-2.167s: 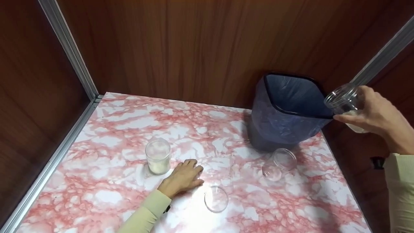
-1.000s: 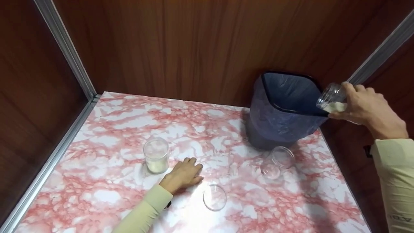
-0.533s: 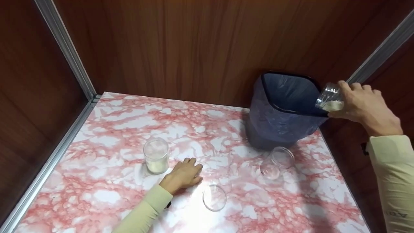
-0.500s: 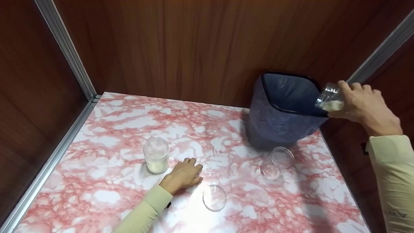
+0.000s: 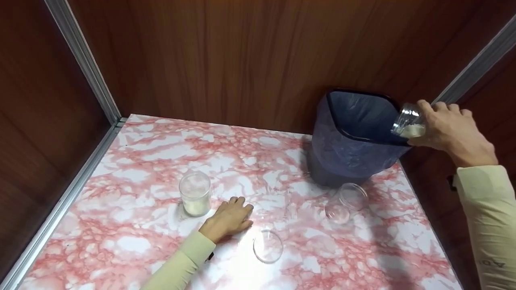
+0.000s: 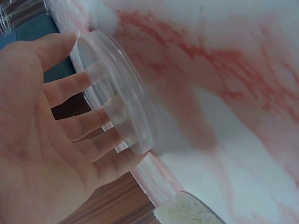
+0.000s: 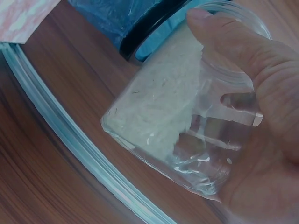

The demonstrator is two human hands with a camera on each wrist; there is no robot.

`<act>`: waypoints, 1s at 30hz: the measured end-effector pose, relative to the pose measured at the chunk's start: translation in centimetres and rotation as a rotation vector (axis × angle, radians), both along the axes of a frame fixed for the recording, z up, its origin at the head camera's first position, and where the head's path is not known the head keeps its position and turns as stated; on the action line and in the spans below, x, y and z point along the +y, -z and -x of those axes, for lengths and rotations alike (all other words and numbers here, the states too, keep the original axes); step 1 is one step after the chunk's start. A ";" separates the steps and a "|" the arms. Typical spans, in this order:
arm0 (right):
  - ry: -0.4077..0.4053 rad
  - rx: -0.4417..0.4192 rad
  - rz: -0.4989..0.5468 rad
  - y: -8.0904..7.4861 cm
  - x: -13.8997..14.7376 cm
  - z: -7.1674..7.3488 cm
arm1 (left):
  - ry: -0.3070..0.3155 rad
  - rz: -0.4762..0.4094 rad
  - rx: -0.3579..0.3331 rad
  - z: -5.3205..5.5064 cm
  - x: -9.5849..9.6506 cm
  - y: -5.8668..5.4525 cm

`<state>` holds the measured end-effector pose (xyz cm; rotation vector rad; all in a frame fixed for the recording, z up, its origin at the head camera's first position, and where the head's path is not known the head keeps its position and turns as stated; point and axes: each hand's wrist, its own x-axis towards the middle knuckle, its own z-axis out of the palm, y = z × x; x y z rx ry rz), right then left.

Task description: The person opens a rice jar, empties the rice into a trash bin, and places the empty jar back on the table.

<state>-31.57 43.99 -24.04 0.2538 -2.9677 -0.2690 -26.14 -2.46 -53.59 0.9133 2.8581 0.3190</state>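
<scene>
The right grip point(image 5: 455, 131) has swung left, holding a jar point(image 5: 408, 119) tilted.

On red-white marbled tabletop point(image 5: 342, 257) | 2 o'clock: blue-lined squarish plastic bin point(image 5: 346, 157) | 9 o'clock: clear cylindrical jar point(image 5: 195, 198) | 6: clear round lid point(image 5: 268, 246)

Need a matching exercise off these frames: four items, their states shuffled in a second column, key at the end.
Column one
1. Left hand
2. Right hand
3. Jar nearest the left hand
4. Bin

Column two
A. black rim, blue liner
B. grips a tilted jar
C. fingers touch a clear lid
D. upright on the table, pale grains inside

Pairs: 1-C, 2-B, 3-D, 4-A
</scene>
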 end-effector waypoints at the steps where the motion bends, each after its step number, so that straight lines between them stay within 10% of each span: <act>1: -0.004 0.002 -0.005 0.0 0.0 0.0 | 0.000 0.001 0.002 0.0 0.0 0.0; 30: -0.009 -0.041 -0.025 -0.4 -0.2 1.0 | -0.008 0.034 0.025 -0.1 0.2 0.1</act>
